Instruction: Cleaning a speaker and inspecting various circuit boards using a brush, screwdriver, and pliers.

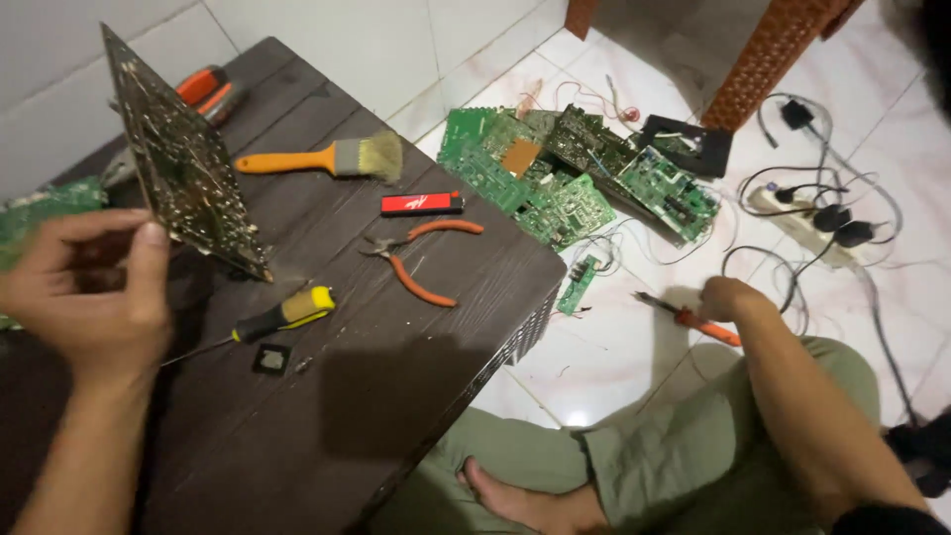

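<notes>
Dark wood-grain tabletop carries the loose tools; left hand pinches the lower edge of a brown, solder-speckled circuit board, held tilted on edge above the table's left part; right hand is down at the white tiled floor, fingers closed round the orange handle of a slim soldering iron lying on the tiles; on the table: yellow-and-black handled screwdriver just below the board; small black square chip beside its shaft; orange-handled pliers near the middle; flat red lighter above them; orange-handled bristle brush; orange-and-black tool at the far edge, partly hidden behind the board; on the floor: heap of green circuit boards just beyond the table's right corner; white power strip with black plugs well apart to the right.
</notes>
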